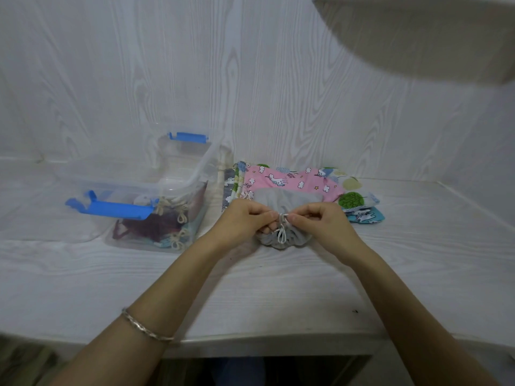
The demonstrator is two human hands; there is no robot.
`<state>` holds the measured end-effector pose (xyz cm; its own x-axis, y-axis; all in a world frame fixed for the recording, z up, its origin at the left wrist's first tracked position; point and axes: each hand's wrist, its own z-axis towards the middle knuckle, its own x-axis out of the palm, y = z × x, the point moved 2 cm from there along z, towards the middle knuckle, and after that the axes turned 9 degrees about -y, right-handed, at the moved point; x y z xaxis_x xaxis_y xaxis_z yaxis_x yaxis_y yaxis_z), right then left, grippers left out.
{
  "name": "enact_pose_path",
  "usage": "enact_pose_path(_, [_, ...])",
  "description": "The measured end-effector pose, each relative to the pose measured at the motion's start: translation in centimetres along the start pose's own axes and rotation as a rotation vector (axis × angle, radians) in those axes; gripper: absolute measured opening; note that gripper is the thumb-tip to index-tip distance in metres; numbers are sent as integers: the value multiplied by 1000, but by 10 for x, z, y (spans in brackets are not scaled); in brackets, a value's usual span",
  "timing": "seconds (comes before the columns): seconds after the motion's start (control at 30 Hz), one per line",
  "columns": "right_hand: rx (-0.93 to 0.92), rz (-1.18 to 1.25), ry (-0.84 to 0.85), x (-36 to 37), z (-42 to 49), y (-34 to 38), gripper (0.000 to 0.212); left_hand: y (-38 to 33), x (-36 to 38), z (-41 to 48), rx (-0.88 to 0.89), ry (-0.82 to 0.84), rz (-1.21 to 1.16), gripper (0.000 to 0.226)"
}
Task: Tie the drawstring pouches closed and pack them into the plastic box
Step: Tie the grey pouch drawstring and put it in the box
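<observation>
Beneath our grip, the white wood-grain table (pixel 278 291) is carrying everything. Off to the left of our hands, well apart from them, the clear plastic box (pixel 192 174) is sitting open with its blue latch (pixel 111 208) facing us. Tied pouches (pixel 156 227) are lying inside it, their cord bows showing through the wall. Just beyond our knuckles, a pile of printed pouches (pixel 292 179) is lying flat, the pink one on top. The grey pouch (pixel 281 200) is lying between that pile and us, directly under our hands. Its far end is overlapping the pink cloth and its gathered mouth is bunching up right below our fingertips. We are holding our left hand (pixel 245 218) and right hand (pixel 320 221) knuckle to knuckle, fingers curled in. Each one is pinching the white drawstring (pixel 282 220) between thumb and forefinger, the two pinches almost touching. From that pinch, a loop of the cord is hanging down toward us over the puckered mouth. Back along our left forearm, a thin bracelet (pixel 145 327) is sitting at the wrist.
</observation>
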<state>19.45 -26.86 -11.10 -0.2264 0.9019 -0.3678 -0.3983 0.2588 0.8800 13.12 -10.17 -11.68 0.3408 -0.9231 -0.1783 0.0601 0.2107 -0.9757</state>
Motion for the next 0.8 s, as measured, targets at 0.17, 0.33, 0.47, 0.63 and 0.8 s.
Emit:
enact_pose_path(0.17, [9, -114, 66, -25, -3, -6, 6, 13, -13, 3, -32, -170, 19, 17])
enact_pose_path(0.33, [-57, -233, 94, -19, -8, -5, 17, 15, -6, 1, -31, -207, -13, 18])
enact_pose_path(0.47, [-159, -383, 241, 2, -8, -2, 44, 6, -5, 5, -25, -161, -60, 17])
enact_pose_path(0.63, [-205, -263, 122, 8, 10, 4, 13, 4, -18, -1, -163, -201, 279, 67])
enact_pose_path(0.8, [-331, -187, -11, -6, 20, 39, 9, -15, 5, -12, -652, 345, -281, 111])
